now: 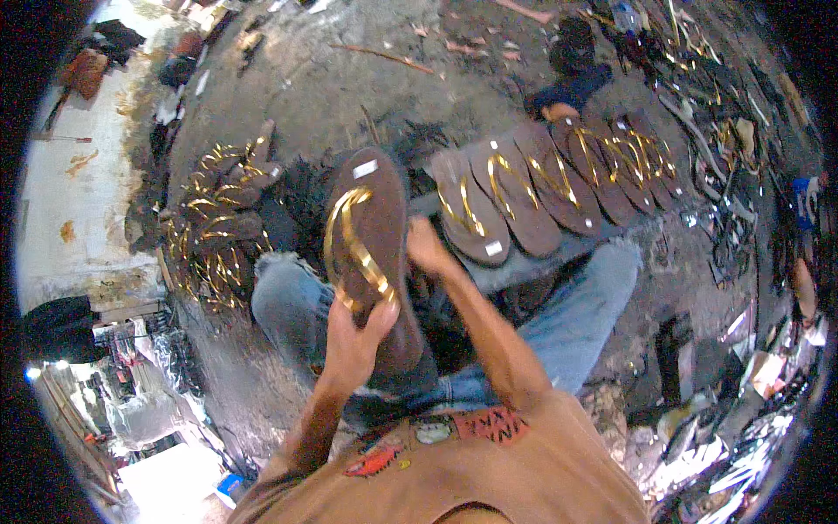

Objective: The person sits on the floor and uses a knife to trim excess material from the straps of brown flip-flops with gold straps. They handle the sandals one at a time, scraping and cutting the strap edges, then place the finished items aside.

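A dark brown sandal (371, 253) with shiny gold straps stands before me, its toe end pointing away and a small white label near that end. My left hand (353, 327) is closed around its lower part, thumb over the strap's end. At the sandal's right edge is my right hand (426, 247), fingers curled; the sole partly hides them, and what they hold cannot be made out. To the right, several similar sandals (546, 194) lie side by side in an overlapping row on a grey board (515, 273).
A heap of gold-strapped sandals (225, 218) lies to the left. Dark scraps (301, 201) are piled behind my left knee. A thin stick (384, 58) lies on the far ground. Another person's foot (559, 112) touches the row's far side. Strips and clutter (707, 166) spread along the right.
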`<state>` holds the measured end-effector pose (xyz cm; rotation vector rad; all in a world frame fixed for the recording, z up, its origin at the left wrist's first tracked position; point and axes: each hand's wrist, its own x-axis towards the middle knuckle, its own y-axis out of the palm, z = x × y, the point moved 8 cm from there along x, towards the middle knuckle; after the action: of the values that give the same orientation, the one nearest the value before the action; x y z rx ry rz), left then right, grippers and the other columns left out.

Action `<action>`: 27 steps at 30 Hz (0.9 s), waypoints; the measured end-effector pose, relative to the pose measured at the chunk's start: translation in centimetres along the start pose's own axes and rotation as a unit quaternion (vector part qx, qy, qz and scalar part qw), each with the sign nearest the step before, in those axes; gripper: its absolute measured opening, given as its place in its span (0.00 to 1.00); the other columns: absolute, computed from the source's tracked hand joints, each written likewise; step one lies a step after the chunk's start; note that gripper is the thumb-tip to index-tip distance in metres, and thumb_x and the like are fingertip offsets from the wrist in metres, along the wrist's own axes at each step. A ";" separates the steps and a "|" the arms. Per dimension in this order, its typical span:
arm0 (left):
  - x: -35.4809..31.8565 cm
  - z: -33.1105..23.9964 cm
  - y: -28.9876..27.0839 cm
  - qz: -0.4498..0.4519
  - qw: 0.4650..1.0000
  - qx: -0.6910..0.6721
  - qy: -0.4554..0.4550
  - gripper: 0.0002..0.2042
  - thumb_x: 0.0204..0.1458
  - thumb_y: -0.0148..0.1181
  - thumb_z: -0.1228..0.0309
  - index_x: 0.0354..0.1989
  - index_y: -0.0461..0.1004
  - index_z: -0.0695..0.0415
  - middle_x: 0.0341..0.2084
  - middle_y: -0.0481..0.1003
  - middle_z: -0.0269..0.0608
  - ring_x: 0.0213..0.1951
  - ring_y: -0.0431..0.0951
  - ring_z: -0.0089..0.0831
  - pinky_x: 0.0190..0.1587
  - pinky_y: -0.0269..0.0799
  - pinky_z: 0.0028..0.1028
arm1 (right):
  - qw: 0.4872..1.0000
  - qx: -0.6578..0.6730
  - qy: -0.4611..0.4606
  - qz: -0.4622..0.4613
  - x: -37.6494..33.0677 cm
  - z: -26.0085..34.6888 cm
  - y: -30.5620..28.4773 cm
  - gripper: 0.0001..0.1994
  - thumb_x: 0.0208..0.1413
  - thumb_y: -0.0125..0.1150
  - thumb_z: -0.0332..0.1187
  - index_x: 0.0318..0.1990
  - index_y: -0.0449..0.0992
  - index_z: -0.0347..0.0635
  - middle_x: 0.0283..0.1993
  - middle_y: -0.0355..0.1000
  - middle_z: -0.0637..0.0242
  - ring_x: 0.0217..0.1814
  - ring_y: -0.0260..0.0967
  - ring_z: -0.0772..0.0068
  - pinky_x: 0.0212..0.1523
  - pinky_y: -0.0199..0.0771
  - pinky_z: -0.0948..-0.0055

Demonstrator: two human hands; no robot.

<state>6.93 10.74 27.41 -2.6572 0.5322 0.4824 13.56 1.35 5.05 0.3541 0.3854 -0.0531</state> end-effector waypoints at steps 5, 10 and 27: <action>-5.3 0.4 -1.3 -0.059 0.990 0.070 0.110 0.27 0.55 0.66 0.69 0.61 0.62 0.63 0.49 0.74 0.42 0.50 0.74 0.30 0.55 0.70 0.31 | 0.967 0.200 -0.151 -0.053 -10.1 15.6 1.0 0.25 0.67 0.52 0.54 0.51 0.76 0.37 0.22 0.71 0.71 0.21 0.66 0.79 0.24 0.68 0.75; -3.5 -0.5 -2.9 -0.040 0.988 -0.095 0.113 0.28 0.57 0.65 0.68 0.63 0.61 0.63 0.50 0.74 0.42 0.50 0.74 0.29 0.54 0.71 0.30 | 0.968 -0.081 -0.221 -0.093 -16.5 21.4 -0.2 0.14 0.57 0.69 0.36 0.47 0.81 0.38 0.29 0.77 0.70 0.33 0.73 0.81 0.36 0.73 0.73; -3.5 -2.9 -8.3 -0.025 0.944 -0.327 -0.029 0.17 0.59 0.65 0.63 0.53 0.72 0.58 0.39 0.79 0.34 0.36 0.81 0.25 0.38 0.81 0.29 | 0.976 -0.162 -0.111 -0.098 -25.6 14.2 -0.2 0.21 0.72 0.41 0.47 0.51 0.74 0.40 0.20 0.60 0.75 0.20 0.54 0.84 0.21 0.54 0.79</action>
<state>8.14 17.59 33.84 -3.2565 0.3172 0.8387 -5.03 -4.20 26.93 -0.0155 0.2009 -0.2187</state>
